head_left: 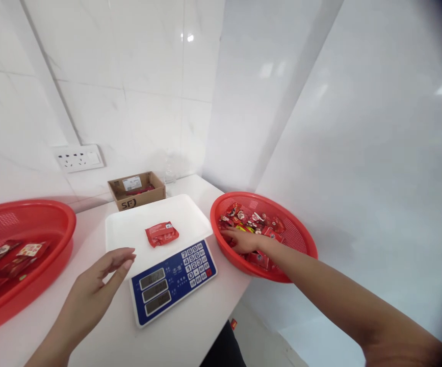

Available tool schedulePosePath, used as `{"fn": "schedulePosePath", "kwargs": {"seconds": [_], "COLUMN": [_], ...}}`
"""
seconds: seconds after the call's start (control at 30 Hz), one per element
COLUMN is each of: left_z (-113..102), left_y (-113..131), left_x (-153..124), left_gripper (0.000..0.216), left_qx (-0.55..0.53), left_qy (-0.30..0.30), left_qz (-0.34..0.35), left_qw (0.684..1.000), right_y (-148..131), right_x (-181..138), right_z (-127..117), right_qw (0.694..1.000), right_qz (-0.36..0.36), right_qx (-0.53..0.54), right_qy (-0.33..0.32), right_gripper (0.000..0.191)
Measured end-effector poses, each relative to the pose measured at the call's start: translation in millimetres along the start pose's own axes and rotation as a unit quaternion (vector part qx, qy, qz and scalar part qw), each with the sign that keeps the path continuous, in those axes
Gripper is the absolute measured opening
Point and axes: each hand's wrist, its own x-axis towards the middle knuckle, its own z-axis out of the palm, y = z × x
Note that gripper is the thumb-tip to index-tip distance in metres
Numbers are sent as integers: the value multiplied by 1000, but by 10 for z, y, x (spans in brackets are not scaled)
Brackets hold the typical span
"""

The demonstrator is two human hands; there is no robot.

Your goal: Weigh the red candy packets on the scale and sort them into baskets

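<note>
My left hand [100, 283] hovers at the left edge of the scale's white pan [123, 229], holding nothing, with thumb and forefinger a little apart. On the pan lies one red snack packet [162, 234]. The scale's blue panel [178, 275] has a keypad and three small displays whose figures are hard to read. To the right, my right hand [245, 240] reaches into a red plastic basket [305, 244]. Its fingers are stretched out over the small red packets [259, 224] inside, and the fingertips are partly hidden among them. No packet shows lifted in that hand.
At the left stands another red basket [58, 224] with larger packets [14, 262]. A cardboard box [144, 196] sits behind the scale, near the tiled wall with a socket panel [79, 158]. The right basket overhangs the white table's [190, 326] right edge. A small red item [233, 323] lies below.
</note>
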Motion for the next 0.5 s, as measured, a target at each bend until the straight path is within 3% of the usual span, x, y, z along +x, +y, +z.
{"fn": "schedulePosePath", "kwargs": {"seconds": [0.17, 0.27, 0.5], "left_z": [-31, -51, -11], "left_y": [-9, -61, -164], "left_x": [-47, -65, -36], "left_gripper": [45, 44, 45], "left_qx": [7, 11, 6], "left_qy": [3, 9, 7], "left_qz": [-19, -17, -19], "left_qw": [1000, 1000, 1000], "right_y": [-83, -58, 122], "right_x": [-96, -206, -520], "right_z": [0, -92, -447], "right_qw": [999, 999, 995], "right_qz": [5, 17, 63], "right_qx": [-33, -26, 14], "right_qy": [-23, 5, 79], "right_gripper": [49, 36, 32]}}
